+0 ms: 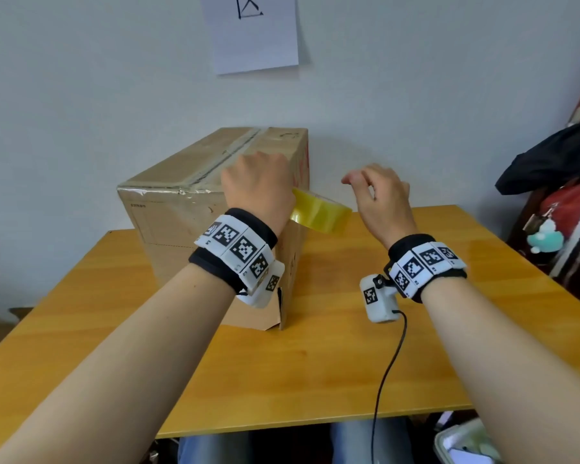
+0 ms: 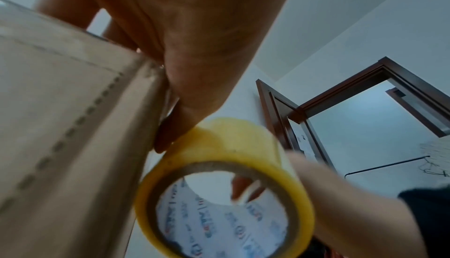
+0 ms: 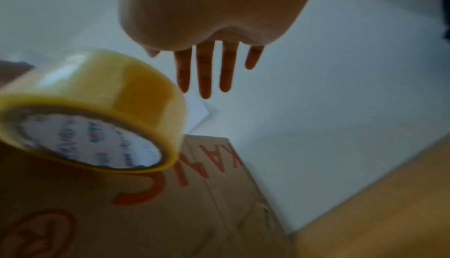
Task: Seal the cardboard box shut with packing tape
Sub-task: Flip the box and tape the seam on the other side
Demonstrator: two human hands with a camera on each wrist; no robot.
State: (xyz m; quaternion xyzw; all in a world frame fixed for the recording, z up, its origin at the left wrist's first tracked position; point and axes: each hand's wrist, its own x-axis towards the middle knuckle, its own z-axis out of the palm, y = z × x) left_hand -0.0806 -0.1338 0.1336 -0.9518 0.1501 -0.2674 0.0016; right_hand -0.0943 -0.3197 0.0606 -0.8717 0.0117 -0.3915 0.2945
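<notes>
On the table (image 1: 349, 346), left hand (image 1: 257, 187) pins tape roll (image 1: 322, 212) against box (image 1: 181, 202); right hand (image 1: 380, 199) fingers spread.

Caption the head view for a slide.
Left hand holds yellow tape roll at cardboard box edge; right hand hovers open beside it.

Soft even daylight, sharp wide-angle head view, dim motion-blurred wrist views.

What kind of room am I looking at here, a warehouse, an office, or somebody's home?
Probably a home or small office room, not a warehouse: a wooden table against a plain white wall, a dark wooden door frame, and a dark garment with bags piled at the side.
</notes>
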